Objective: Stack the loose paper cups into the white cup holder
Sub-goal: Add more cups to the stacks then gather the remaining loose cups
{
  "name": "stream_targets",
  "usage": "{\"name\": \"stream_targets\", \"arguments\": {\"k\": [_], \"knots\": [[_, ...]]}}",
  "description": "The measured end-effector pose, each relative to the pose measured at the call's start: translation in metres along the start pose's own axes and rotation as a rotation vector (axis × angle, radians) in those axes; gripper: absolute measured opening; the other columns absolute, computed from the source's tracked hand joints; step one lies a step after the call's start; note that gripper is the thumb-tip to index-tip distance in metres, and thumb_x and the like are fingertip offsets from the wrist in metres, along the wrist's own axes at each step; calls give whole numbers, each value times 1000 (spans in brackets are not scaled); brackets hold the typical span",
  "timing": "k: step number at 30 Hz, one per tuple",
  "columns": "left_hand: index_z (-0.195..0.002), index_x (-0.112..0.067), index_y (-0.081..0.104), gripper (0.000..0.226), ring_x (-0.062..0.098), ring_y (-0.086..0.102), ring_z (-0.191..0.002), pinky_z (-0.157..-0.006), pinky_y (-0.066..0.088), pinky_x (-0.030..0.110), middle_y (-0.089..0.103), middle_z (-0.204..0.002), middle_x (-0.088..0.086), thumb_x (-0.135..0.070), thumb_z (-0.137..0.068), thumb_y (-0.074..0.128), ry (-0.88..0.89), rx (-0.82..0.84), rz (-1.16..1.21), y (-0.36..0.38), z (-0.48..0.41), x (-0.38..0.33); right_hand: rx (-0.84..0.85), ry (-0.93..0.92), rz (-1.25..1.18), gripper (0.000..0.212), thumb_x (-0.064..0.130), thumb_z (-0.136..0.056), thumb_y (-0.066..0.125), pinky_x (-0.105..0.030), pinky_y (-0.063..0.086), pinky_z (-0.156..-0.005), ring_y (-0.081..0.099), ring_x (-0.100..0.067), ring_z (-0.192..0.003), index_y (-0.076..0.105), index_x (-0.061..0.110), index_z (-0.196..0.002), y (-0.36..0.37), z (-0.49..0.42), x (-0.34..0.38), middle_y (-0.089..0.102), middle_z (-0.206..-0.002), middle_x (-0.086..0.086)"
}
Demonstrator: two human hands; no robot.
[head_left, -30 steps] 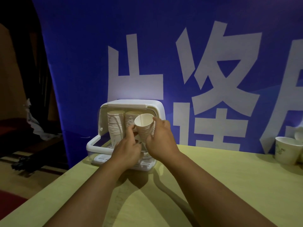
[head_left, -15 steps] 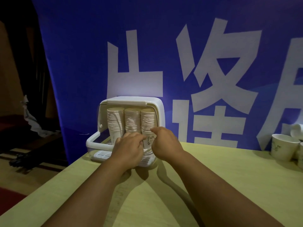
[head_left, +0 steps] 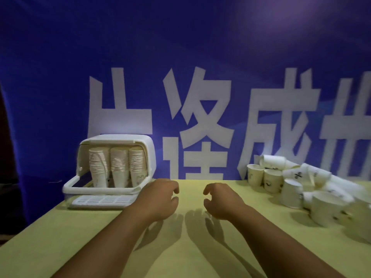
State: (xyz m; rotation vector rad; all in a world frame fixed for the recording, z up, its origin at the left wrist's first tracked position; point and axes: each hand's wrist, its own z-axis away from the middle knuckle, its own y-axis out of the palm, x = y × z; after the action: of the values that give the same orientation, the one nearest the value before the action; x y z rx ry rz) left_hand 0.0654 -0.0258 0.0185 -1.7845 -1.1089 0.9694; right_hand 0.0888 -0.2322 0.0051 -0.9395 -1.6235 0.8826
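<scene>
Left hand [head_left: 158,197] and right hand [head_left: 222,199] both empty, fingers loosely curled, over mid table [head_left: 180,253]. Paper cups [head_left: 289,189] heaped near the right edge, apart from my right hand. Cup holder [head_left: 120,140], three stacks inside, sits far left, near my left hand. Cups look light and crushable, so I'd pinch gently at the rim.

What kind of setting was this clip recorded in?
Probably a refreshment table at an event or exhibition stand. A blue banner with big white Chinese characters hangs behind the yellow table, which bears a white cup holder with three cup stacks and a heap of loose paper cups.
</scene>
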Motion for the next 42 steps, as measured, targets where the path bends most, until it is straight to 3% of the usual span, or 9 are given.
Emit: {"name": "stream_targets", "arguments": {"k": [6,12,16,21,24,31,36,39,42], "knots": [[-124,-32,61,31,10,60,-99,-91,55,31,63,-118,-11,-42,-95,61,55,141,92,27,8,-101,-76,147,60,44,32,-89,71,-24,54,-84,58,-12,-101,56,33,-130,-47,78,-94,48,-135,4],[-140,-35,50,50,12,58,-113,-97,53,32,54,-137,-9,-35,-92,67,73,285,326,76,6,-193,-251,313,38,80,18,-83,73,-33,53,-96,50,-25,-130,30,37,-148,-70,142,-176,5,-162,-2],[-149,-36,37,66,15,49,-130,-107,46,36,45,-148,-6,-33,-89,64,50,323,414,118,2,-239,-299,361,-30,102,29,-84,74,-34,42,-107,43,-27,-135,1,36,-155,-76,157,-216,18,-154,-12],[-158,-37,13,78,20,39,-138,-105,45,40,36,-154,-5,-38,-92,55,76,210,251,146,-22,-271,-319,391,-46,114,33,-84,73,-31,45,-100,54,-21,-114,-17,41,-153,-82,138,-245,36,-140,-15],[-159,-39,4,83,21,37,-140,-103,46,38,23,-160,-4,-35,-94,55,99,192,231,157,-45,-281,-385,407,-143,107,27,-81,72,-32,50,-92,50,-15,-93,-4,40,-156,-81,127,-261,48,-120,-6],[-159,-41,-7,108,29,18,-152,-112,39,44,-15,-168,-8,-18,-87,70,114,188,203,174,-110,-308,-552,296,-199,70,16,-88,62,-31,47,-79,53,-20,-93,24,40,-142,-67,116,-274,41,-107,0],[-140,-29,40,56,28,34,-139,-103,44,40,17,-164,-2,-26,-91,68,117,5,245,178,-132,-322,-584,300,-184,26,14,-93,51,-45,51,-76,54,-30,-87,39,24,-114,-62,111,-278,39,-101,-2],[-120,-25,49,37,21,49,-116,-89,52,36,48,-140,-4,-39,-92,69,79,-111,288,179,-137,-321,-563,324,-159,9,15,-96,44,-42,49,-73,55,-30,-86,43,23,-99,-64,111,-277,35,-104,0],[-123,-27,51,40,16,56,-104,-85,56,36,57,-123,-7,-41,-91,71,41,-137,327,172,-130,-315,-545,331,-119,10,16,-98,41,-38,46,-70,55,-27,-86,45,23,-94,-65,111,-275,35,-109,0]]}}
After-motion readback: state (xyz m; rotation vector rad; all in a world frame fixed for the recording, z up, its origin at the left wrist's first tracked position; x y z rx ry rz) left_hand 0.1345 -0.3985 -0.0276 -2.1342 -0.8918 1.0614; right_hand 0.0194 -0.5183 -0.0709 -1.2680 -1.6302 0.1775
